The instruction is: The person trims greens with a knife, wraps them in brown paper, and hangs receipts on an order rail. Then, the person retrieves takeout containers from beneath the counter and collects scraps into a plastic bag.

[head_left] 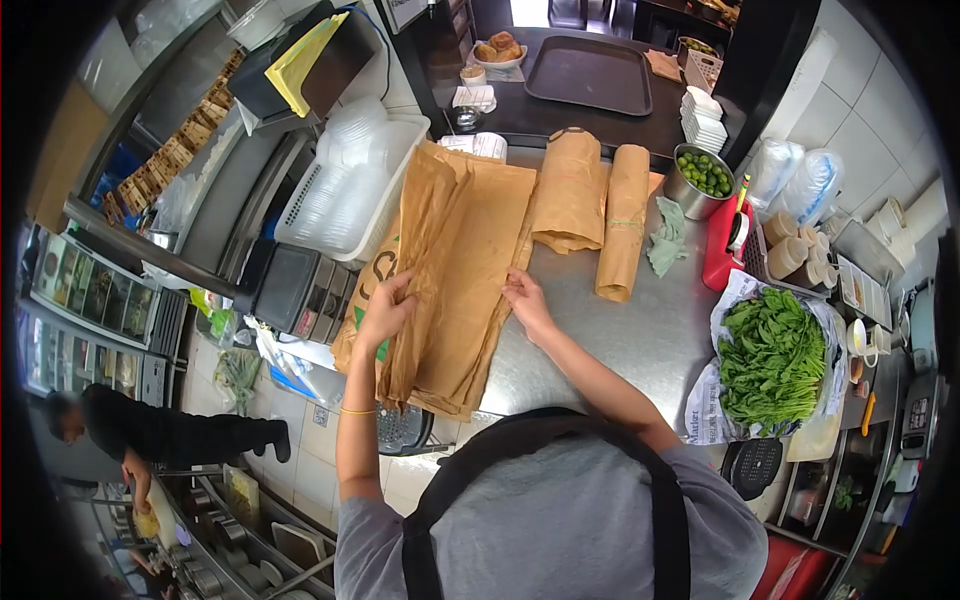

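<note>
Both hands on a stack of brown paper bags, steel counter.

L hand pinches the stack's left edge, fingers curled round the paper; R hand lies flat on the right edge, fingers spread, pressing w/o gripping. Stack sits mid-counter, overhanging the near-left edge. Just beyond: two rolled paper bundles, a green cloth, a metal bowl of green olives. Right side: leafy greens on newspaper, paper cups. Left of stack: white crate of plastic lids. Behind: dark tray. Another person stands lower left, well apart.
</note>
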`<state>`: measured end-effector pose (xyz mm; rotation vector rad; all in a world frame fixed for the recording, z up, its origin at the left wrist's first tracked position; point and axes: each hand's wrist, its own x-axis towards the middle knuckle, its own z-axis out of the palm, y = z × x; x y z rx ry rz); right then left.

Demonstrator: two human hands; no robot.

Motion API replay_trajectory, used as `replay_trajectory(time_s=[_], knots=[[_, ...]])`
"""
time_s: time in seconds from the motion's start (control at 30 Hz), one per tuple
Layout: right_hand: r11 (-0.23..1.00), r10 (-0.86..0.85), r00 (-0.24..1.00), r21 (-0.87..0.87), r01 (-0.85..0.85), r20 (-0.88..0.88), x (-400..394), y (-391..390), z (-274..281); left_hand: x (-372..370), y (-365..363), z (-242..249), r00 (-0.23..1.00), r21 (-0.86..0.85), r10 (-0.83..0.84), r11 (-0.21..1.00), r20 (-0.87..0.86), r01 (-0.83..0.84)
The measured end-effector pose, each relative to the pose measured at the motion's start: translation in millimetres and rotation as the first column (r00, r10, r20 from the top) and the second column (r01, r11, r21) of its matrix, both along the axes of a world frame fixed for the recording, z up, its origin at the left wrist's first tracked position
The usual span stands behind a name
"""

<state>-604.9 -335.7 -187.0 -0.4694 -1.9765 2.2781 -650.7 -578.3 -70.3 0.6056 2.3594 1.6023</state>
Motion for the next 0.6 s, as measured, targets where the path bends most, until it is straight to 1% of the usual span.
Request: replay_trajectory(time_s=[0.1,0.17,0.2,0.27,0.3,0.37,0.4,0.47,0.5,0.53,0.57,0.6], knots=[[0.999,0.010,1.000,-0.042,-0.011,-0.010,1.0,-1.3,6.4,-0.1,-1.9,8.8,1.000,-0.014,0.012,1.000,0.028,-0.011],[0.997,-0.001,0.999,-0.072,-0.002,-0.047,-0.4,-4.7,9.9,-1.7,-1.4,7.3,1.000,-0.125,0.027,0.992,-0.016,-0.029],[0.999,-0.011,0.997,-0.031,0.009,-0.071,-1.0,-6.5,12.6,-1.8,-1.1,5.1,0.999,-0.180,0.034,0.983,-0.037,-0.040],[0.998,-0.025,0.993,0.050,0.031,-0.117,-2.5,-10.0,17.1,-3.0,0.4,-4.8,0.999,-0.124,0.011,0.992,-0.044,-0.017],[1.000,-0.018,0.994,0.016,0.020,-0.111,-1.6,-11.6,23.6,-1.2,4.4,-3.1,0.999,-0.096,0.000,0.995,-0.049,-0.005],[0.999,-0.002,0.994,-0.048,-0.003,-0.106,-0.7,-12.9,38.4,2.8,10.8,3.2,0.999,-0.369,0.051,0.928,0.007,-0.045],[0.996,0.083,0.995,-0.041,-0.085,-0.046,-1.9,-11.5,39.5,5.4,16.4,10.2,0.996,-0.495,0.081,0.867,0.028,-0.057],[0.969,0.247,0.966,-0.039,-0.244,0.074,-3.8,-7.0,40.0,14.5,29.8,18.2,0.997,-0.500,0.050,0.863,-0.050,-0.069],[0.960,0.280,0.955,-0.020,-0.280,0.095,-5.6,-7.4,35.3,19.1,32.3,19.1,0.996,-0.503,0.033,0.861,-0.088,-0.073],[0.949,0.312,0.943,-0.002,-0.314,0.117,-7.2,-8.5,28.7,16.0,31.5,-2.7,0.908,-0.262,-0.047,0.963,-0.416,-0.070],[0.937,0.343,0.929,0.016,-0.348,0.138,-8.8,-9.0,22.3,12.3,25.8,-21.2,0.915,-0.305,-0.042,0.948,-0.402,-0.090],[0.929,0.356,0.929,0.068,-0.363,0.097,-8.3,-9.7,23.2,15.6,30.9,-17.8,0.921,-0.348,-0.037,0.931,-0.387,-0.109]])
